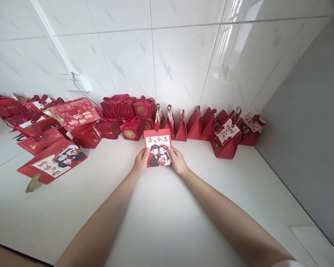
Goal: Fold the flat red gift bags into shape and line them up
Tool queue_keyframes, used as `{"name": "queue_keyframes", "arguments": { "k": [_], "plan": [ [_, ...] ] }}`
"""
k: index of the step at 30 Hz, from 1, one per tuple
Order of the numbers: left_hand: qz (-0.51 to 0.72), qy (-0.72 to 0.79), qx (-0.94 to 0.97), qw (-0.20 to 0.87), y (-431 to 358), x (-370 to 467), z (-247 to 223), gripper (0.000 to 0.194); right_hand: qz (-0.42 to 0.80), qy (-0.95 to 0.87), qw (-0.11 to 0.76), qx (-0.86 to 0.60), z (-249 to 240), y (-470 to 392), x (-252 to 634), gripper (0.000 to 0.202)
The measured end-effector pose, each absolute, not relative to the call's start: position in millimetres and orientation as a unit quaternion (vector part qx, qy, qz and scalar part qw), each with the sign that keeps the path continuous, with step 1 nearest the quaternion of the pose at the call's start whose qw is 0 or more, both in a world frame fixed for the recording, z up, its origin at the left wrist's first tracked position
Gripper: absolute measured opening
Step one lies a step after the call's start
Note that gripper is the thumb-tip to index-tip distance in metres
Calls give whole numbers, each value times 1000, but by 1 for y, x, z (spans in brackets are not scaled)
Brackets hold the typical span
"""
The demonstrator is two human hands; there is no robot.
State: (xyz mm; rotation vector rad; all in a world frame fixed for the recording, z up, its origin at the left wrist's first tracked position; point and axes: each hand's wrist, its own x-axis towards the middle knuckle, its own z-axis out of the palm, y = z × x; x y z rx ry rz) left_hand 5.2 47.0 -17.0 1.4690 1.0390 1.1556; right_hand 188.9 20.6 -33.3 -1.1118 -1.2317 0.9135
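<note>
Between my two hands is a red gift box (159, 148) with a cartoon couple and red characters on its white front, and a small ribbon loop at its top. My left hand (141, 160) grips its left side, the thumb on the front face. On the right edge, my right hand (178, 159) holds it the same way. The box is upright, its printed face toward me. Just behind it stand narrow red triangular boxes (181, 128) and a red box with a round gold emblem (131, 129).
A similar box lies tilted on the white table (100, 207) at the left (54, 161). Many red boxes are heaped at the far left. Toward the right stands a red box with a white tag (226, 142). A tiled wall (180, 59) with a socket and cable (79, 82) rises behind.
</note>
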Motion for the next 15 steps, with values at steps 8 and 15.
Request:
{"name": "queue_keyframes", "arguments": {
  "k": [8,15],
  "plan": [
    [449,392,615,517,51,-5,-16,56,359,-571,572,-467,-37,16,193,49],
    [364,357,661,551,49,-15,-10,40,377,-581,565,-448,-35,27,201,50]
  ]
}}
